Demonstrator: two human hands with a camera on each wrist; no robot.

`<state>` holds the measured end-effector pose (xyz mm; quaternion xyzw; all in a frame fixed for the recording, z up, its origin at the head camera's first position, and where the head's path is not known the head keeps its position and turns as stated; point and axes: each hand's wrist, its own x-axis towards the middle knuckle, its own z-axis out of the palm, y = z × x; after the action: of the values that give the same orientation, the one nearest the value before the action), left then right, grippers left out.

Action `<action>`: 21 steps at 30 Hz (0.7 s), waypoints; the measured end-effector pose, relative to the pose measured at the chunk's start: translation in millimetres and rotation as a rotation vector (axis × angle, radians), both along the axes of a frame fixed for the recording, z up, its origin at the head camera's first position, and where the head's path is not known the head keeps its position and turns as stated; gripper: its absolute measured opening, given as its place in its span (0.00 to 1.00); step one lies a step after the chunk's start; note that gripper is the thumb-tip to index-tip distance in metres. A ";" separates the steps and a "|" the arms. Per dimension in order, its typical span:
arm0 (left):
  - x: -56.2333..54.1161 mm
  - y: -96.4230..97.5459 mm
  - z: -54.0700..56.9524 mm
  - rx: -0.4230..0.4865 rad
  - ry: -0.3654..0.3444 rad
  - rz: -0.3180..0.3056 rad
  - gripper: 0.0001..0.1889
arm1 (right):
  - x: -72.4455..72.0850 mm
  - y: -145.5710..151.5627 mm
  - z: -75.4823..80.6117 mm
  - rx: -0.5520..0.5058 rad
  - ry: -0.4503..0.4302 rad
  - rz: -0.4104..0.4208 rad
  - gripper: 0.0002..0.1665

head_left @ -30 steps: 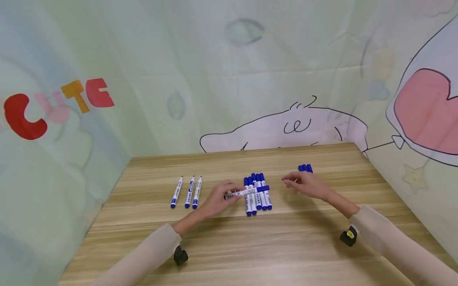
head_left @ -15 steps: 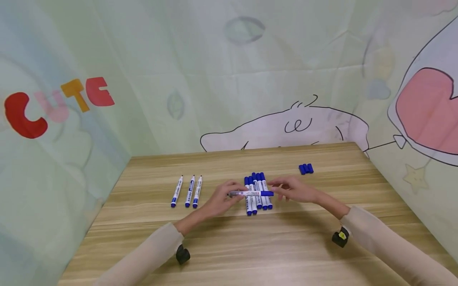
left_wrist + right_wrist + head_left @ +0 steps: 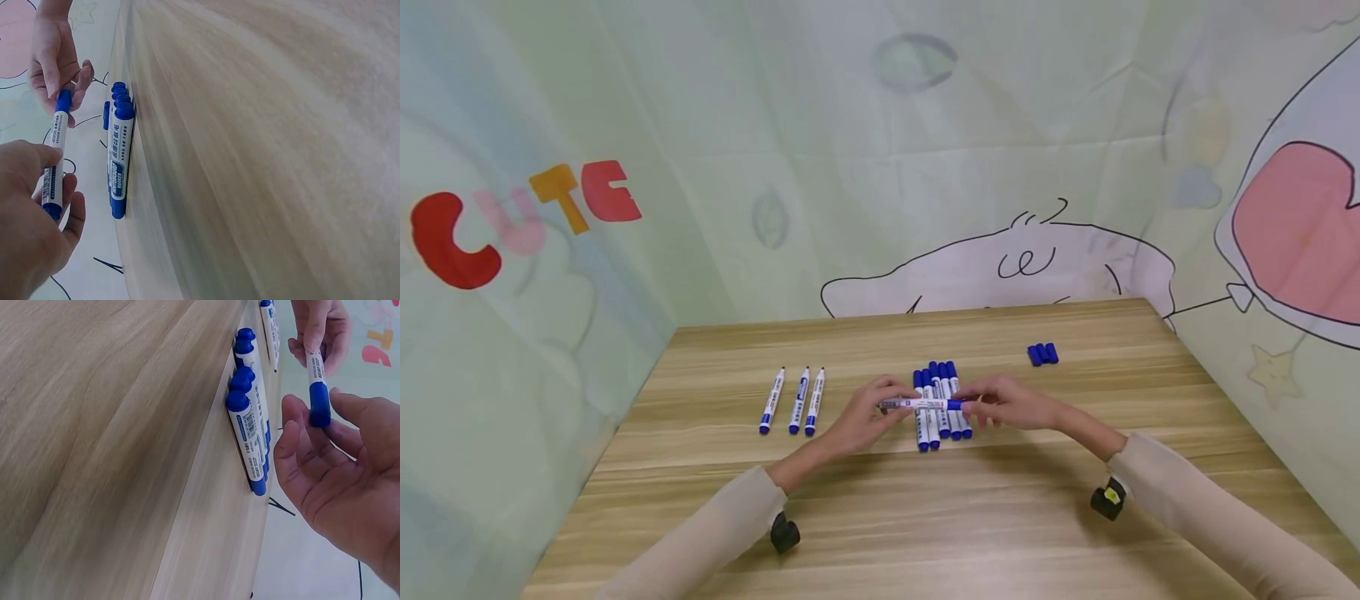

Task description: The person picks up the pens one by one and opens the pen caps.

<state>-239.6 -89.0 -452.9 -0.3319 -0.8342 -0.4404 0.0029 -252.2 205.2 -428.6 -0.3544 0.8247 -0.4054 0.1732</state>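
Four coloured letters [image 3: 523,243] on the left of the backdrop spell CUTE. To their right, on the wood-grain desk [image 3: 955,517], three uncapped whiteboard markers [image 3: 799,402] lie in a row, bare tips to the far side and blue ends near. Next comes the left hand [image 3: 861,417], its grip pinching one held marker [image 3: 928,404] between thumb and fingers. This marker lies crosswise in the air, its blue cap end to the right, over five capped whiteboard markers [image 3: 942,422] set close together on the desk; their caps face the far side, and the two on the left sit slightly nearer than the other three. From the right, the right hand [image 3: 1015,404] has its grip curled about the held marker's cap, thumb and fingers around it. Farther right and toward the far edge, three loose blue caps [image 3: 1042,353] lie close together, and one pink heart [image 3: 1292,233] shows on the backdrop at the right
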 end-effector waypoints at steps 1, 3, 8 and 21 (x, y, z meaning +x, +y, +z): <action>-0.4 0.7 -0.3 0.002 0.005 -0.001 0.13 | 0.2 -0.5 -0.1 0.001 0.001 0.001 0.20; -0.9 2.3 -0.7 0.001 0.022 -0.001 0.13 | 0.2 -1.8 -0.9 0.005 0.011 0.002 0.19; -0.9 6.0 -2.0 -0.002 0.067 0.009 0.12 | -1.1 -6.5 -3.1 0.013 0.035 0.011 0.16; 0.7 8.8 0.2 -0.052 0.115 0.022 0.13 | -2.3 -11.9 -6.0 0.034 0.106 0.052 0.15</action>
<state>-238.8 -80.2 -452.7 -0.3475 -0.8473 -0.3989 0.0470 -254.5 193.4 -434.6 -0.3936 0.8300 -0.3673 0.1456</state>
